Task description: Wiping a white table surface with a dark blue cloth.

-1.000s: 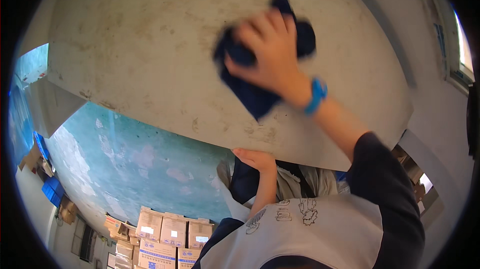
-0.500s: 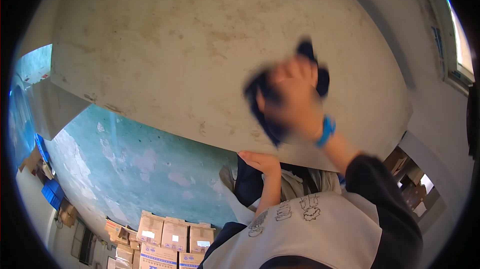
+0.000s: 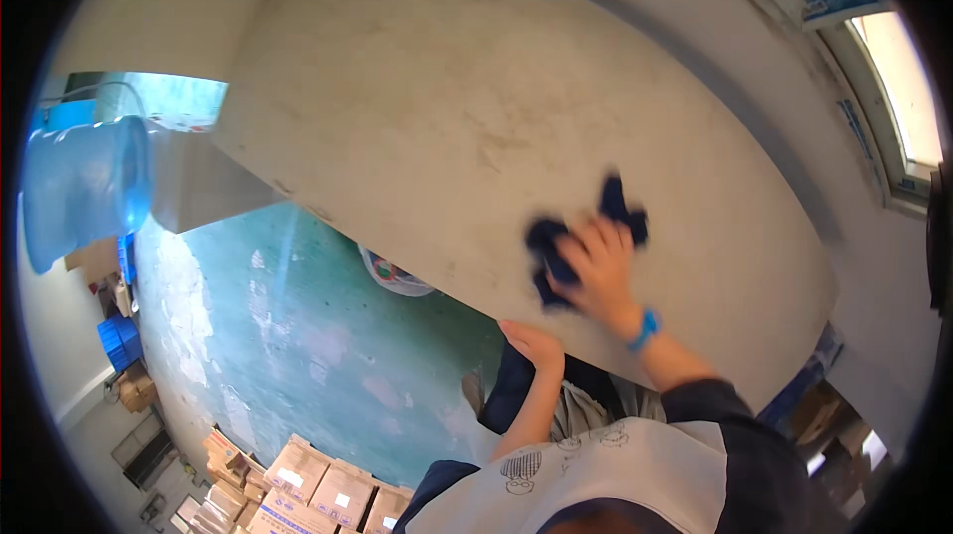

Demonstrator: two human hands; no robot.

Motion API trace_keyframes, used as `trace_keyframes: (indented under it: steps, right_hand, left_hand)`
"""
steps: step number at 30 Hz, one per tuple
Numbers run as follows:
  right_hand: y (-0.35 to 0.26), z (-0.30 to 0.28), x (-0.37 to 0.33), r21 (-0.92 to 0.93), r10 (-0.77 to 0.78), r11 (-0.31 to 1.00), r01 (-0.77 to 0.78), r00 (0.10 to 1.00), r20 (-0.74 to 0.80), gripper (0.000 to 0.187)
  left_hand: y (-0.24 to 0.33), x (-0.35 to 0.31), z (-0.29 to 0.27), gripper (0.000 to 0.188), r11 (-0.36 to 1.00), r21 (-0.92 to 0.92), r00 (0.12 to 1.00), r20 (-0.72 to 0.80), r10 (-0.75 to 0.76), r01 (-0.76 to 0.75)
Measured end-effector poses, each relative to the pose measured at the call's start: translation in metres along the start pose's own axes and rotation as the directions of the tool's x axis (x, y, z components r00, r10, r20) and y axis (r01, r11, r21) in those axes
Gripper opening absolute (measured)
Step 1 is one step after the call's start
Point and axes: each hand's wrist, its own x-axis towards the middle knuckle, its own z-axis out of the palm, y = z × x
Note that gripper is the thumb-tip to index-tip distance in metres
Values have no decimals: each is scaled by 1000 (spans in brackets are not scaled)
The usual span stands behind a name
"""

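Note:
A dark navy cloth (image 3: 549,254) lies bunched on the stained, cream-coloured tabletop (image 3: 397,117). On top of it presses my right hand (image 3: 599,266), fingers bent over the fabric and a blue band around the wrist. Parts of the cloth stick out beyond the fingertips and to the left of the hand. My left hand (image 3: 534,343) rests against the table's near edge with its fingers stretched out, holding nothing that I can see.
Left of the table stands a large blue water bottle (image 3: 89,187). A round white container (image 3: 392,274) shows partly below the table edge. Cardboard boxes (image 3: 298,469) are stacked on the worn green floor (image 3: 298,335). A window (image 3: 898,87) is at the right.
My right hand and the cloth have moved toward the table's near edge. The view has turned, bringing more of the water bottle and window in. My left hand stays at the edge.

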Motion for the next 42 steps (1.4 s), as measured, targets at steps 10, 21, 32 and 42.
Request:
trace_keyframes:
  steps: [10, 21, 32, 42]
  right_hand:
    - [104, -120, -236, -278, 417, 829, -485, 868, -268, 38]
    - [100, -108, -214, -115, 542, 771, -626, 741, -397, 39]
    - [111, -134, -227, 53, 521, 848, -527, 813, -260, 44]
    - [99, -143, -320, 55, 501, 863, -502, 840, -207, 48]
  left_hand:
    - [-10, 23, 1, 63, 953, -222, 971, 78, 227, -205]
    - [-37, 102, -1, 62, 901, -276, 925, 85, 370, -335]
    - [6, 44, -17, 93, 998, 45, 867, 494, -62, 45]
    - [-7, -6, -23, 68, 691, 613, 900, 79, 428, -383]
